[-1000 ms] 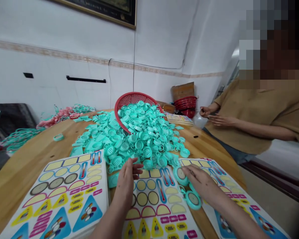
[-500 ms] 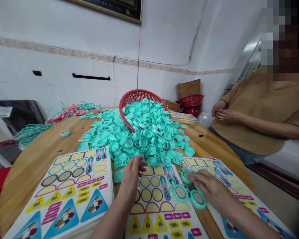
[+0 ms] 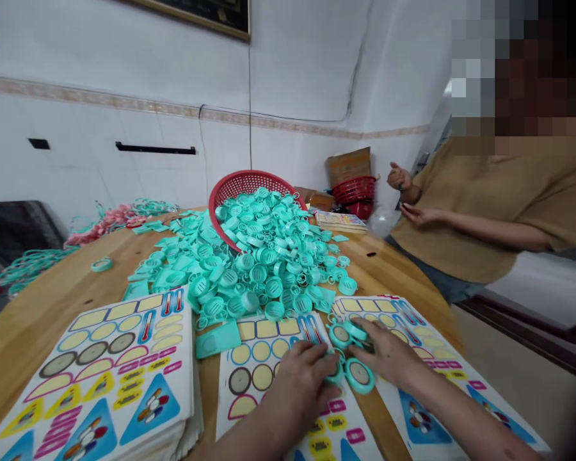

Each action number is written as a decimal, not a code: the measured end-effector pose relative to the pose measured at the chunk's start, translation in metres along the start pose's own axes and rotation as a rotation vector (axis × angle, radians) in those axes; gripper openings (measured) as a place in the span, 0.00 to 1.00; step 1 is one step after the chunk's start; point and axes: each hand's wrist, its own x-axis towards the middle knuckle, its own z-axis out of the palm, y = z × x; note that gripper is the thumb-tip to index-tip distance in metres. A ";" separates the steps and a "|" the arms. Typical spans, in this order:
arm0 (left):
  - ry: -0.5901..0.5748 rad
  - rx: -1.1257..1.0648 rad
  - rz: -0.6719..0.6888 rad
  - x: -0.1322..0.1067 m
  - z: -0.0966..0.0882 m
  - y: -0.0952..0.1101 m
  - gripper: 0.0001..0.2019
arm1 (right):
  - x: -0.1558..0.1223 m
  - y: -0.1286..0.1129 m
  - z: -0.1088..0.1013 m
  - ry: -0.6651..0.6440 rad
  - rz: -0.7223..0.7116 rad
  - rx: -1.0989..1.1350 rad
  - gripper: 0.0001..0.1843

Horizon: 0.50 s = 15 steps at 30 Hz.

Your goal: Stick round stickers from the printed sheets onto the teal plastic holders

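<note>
My left hand (image 3: 300, 384) reaches over the middle sticker sheet (image 3: 264, 330), its bent fingers closed on a teal round case (image 3: 335, 370) and partly covering it. The thumb is hidden. My right hand (image 3: 384, 352) is closed on another teal round case (image 3: 357, 331) at its fingertips, near the right sheet's edge. Two more round cases lie close by: one with a beige disc sticker (image 3: 340, 335) against the right fingers, and one with a grey-beige disc (image 3: 360, 373) below them. Grey-rimmed circle stickers are printed on the sheets.
A heap of teal cases (image 3: 269, 256) spills from a tipped red basket (image 3: 221, 195) on the round wooden table (image 3: 52, 282). Sticker sheet stacks lie left (image 3: 120, 365) and right (image 3: 427, 358). A co-worker in a brown top (image 3: 499, 192) stands at the right.
My left hand has moved from the heap's edge down and right to a round case. My right hand has another case at its fingertips. The view has turned slightly right; the co-worker's hands have parted.
</note>
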 end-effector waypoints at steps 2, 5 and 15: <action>-0.021 0.038 0.005 0.005 0.001 0.004 0.20 | 0.002 0.004 0.001 0.003 -0.042 0.028 0.24; -0.069 0.107 -0.002 0.011 -0.001 0.009 0.23 | -0.003 0.007 -0.003 0.002 -0.079 0.055 0.19; -0.048 0.298 -0.002 0.053 -0.025 0.009 0.27 | -0.035 0.012 -0.018 -0.002 0.043 0.018 0.34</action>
